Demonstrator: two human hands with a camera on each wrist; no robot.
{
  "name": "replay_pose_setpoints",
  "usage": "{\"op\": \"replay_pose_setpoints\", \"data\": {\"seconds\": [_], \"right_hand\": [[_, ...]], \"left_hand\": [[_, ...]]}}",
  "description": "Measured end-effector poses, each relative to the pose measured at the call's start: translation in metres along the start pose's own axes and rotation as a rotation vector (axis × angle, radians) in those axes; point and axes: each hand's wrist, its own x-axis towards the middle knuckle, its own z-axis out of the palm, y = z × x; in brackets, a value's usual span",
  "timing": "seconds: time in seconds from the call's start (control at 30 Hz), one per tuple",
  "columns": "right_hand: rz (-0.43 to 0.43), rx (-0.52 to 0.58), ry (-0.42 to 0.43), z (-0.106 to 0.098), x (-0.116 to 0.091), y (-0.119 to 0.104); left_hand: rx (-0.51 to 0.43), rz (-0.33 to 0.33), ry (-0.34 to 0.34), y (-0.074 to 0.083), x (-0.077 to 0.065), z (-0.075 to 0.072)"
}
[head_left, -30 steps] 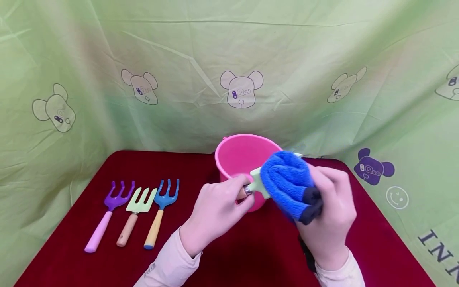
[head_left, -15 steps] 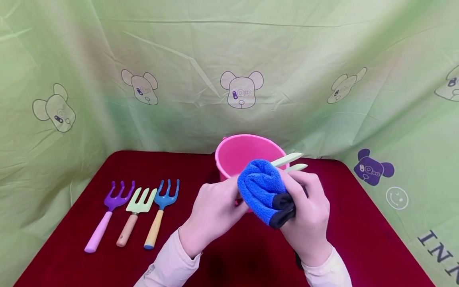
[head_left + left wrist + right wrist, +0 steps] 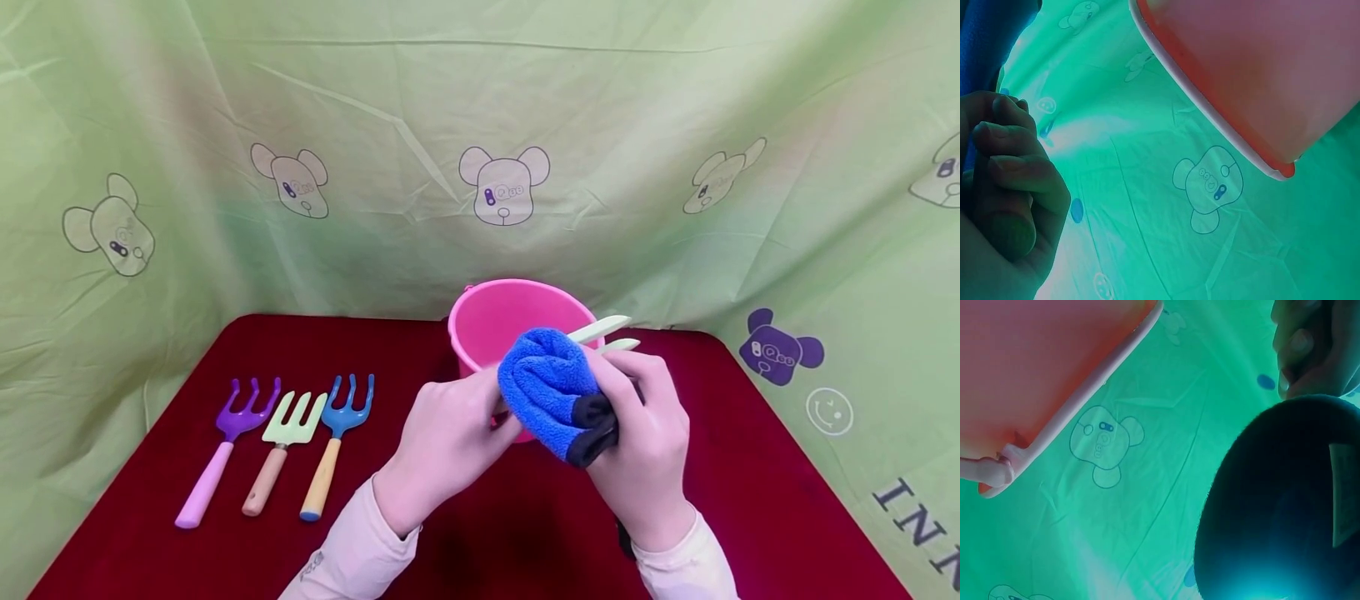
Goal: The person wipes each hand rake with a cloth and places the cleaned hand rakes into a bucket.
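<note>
In the head view my left hand (image 3: 450,446) grips the handle of a hand fork, which points up and to the right. Curled fingers hold the butt of that handle in the left wrist view, where the left hand (image 3: 1022,162) is at the left edge. My right hand (image 3: 641,442) presses a folded blue cloth (image 3: 547,375) with black edging around the fork's head. Past the cloth stick out two pale green tines of the hand fork (image 3: 600,330); its neck is hidden. Dark and large, the cloth (image 3: 1260,506) fills the right side of the right wrist view.
Behind the hands stands a pink bucket (image 3: 480,321). On the left of the dark red table (image 3: 405,350) lie a purple rake (image 3: 213,467), a pale green fork (image 3: 281,442) and a blue rake (image 3: 337,433), side by side. A printed green curtain (image 3: 390,108) surrounds the table.
My right hand and the cloth have slid left along the fork toward my left hand, covering the neck and baring the tines. Over the last half second they barely moved.
</note>
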Motion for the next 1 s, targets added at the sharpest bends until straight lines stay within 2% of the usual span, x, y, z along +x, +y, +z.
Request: {"op": "replay_pose_setpoints", "data": {"seconds": [0.37,0.7,1.0], "right_hand": [[0.105,-0.042,0.081,-0.007,0.006,0.009],[0.159,-0.098,0.141,-0.012,0.01,0.016],[0.207,-0.135,0.152,-0.018,0.013,0.022]], "left_hand": [[0.0,0.005,0.022,-0.002,0.002,0.002],[-0.009,0.009,0.023,-0.002,0.003,0.003],[-0.013,-0.004,0.01,-0.002,0.003,0.003]]}}
